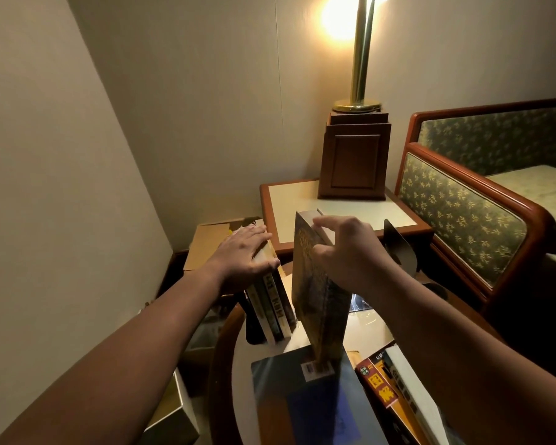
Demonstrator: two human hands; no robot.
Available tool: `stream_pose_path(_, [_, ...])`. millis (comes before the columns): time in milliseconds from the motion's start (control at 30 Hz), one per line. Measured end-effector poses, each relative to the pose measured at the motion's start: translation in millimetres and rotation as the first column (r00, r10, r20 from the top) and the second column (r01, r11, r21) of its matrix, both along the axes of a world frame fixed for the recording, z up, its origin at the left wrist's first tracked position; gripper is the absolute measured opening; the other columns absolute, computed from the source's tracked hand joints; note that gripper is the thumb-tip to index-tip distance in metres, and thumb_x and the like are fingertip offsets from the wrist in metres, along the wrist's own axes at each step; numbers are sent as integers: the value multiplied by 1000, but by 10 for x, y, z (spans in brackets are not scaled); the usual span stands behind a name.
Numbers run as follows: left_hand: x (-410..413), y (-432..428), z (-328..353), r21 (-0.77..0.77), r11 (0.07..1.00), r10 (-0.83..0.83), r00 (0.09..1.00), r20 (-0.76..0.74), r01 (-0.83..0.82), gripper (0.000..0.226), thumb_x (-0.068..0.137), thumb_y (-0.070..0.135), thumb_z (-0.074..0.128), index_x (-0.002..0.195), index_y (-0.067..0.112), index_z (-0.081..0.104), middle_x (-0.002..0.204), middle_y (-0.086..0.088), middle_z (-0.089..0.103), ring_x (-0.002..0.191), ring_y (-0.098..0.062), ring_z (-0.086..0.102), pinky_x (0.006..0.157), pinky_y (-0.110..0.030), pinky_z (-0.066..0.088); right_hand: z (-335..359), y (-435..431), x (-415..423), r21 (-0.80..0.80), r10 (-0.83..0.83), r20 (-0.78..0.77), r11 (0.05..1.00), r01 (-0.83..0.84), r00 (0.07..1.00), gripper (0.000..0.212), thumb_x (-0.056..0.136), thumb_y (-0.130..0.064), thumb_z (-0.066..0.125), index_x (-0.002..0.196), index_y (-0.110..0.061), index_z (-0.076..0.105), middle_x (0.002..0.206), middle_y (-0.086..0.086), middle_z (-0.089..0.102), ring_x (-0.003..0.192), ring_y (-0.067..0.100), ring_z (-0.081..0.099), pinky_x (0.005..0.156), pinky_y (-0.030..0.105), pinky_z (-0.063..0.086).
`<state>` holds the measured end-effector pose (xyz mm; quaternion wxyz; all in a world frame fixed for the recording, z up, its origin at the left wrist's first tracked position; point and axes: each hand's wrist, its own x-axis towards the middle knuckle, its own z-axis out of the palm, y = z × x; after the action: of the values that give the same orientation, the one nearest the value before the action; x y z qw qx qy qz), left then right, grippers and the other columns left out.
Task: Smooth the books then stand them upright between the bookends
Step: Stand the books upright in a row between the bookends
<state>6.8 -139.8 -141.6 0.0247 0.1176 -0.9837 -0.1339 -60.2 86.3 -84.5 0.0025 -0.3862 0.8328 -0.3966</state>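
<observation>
Three books [275,308] stand upright against the left black bookend [252,329] on a round table [225,364]. My left hand [243,255] lies flat on their tops, thumb hooked over the near edge. My right hand [347,252] grips the top edge of a large dark book [316,300], held upright just right of the row, its lower corner on a blue book [308,403] lying flat. The right bookend [398,245] stands apart to the right, behind my right hand. A red and yellow book [382,390] and a white-edged book [411,390] lie at the lower right.
A square side table [286,200] behind carries a wooden lamp base [353,159] with a lit brass lamp [360,59]. An open cardboard box [206,248] sits at the left. A patterned upholstered seat [463,216] stands to the right. Walls close the left side.
</observation>
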Motion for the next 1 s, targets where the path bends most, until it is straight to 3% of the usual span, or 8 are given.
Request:
stream_pose_path(167, [-3,-1,-3,38,999,-10,999,-52,12,80,80,66,39,150,28,37,161,6,26,151,-17,14,120,-40,10,-29,-229,-85,-26,-1,-39,1000,0,999,35,90,-5,66,125,-6,62,123,13,64,110,30,63,62,13,46])
stream_pose_path(300, [-4,12,-34,63,998,14,998,-65,-10,83,78,66,44,152,31,31,162,5,24,151,-17,13,120,-41,11,-271,-493,-134,-47,-10,-18,999,9,1000,36,89,-4,66,125,-9,61,115,11,66,97,24,64,70,18,52])
stream_pose_path(433, [-7,23,-63,106,994,47,994,-95,-37,87,78,67,48,154,33,24,163,5,23,151,-19,15,120,-44,13,-578,-720,-217,-66,-36,-39,997,34,999,24,92,-15,65,116,-15,62,101,3,65,85,17,63,60,14,46])
stream_pose_path(600, [9,60,-57,160,986,70,989,-130,-49,92,77,68,51,155,34,19,163,7,21,150,-21,17,119,-45,16,-750,-835,-351,-62,-62,-21,996,60,998,14,97,-27,57,106,-16,59,95,1,63,82,17,62,66,26,54])
stream_pose_path(733, [-40,58,-89,163,986,59,987,-149,-35,90,77,67,54,154,36,18,162,7,23,149,-22,20,118,-45,17,-752,-824,-388,-112,-45,139,992,61,989,25,103,-33,43,119,-21,58,109,-1,63,92,14,60,79,35,58])
stream_pose_path(833, [-66,58,-102,154,987,58,987,-150,-35,91,77,68,54,154,36,18,162,7,22,149,-21,19,119,-46,17,-778,-828,-347,-126,-10,255,991,44,967,33,104,-34,38,135,-26,45,122,-1,59,98,15,59,82,40,57])
stream_pose_path(933, [-88,14,-116,184,982,67,987,-148,-39,94,76,71,57,154,38,17,161,8,25,148,-22,24,119,-53,25,-837,-846,-270,-227,100,465,974,9,879,47,106,-37,36,150,-27,25,127,-10,45,110,15,56,73,26,53])
stream_pose_path(1000, [-84,-22,-134,239,970,76,987,-142,-41,95,75,74,60,152,43,15,160,10,25,148,-21,24,116,-57,29,-883,-824,-213,-331,213,578,944,-12,787,42,106,-45,32,145,-29,32,126,-14,47,109,11,58,69,19,48])
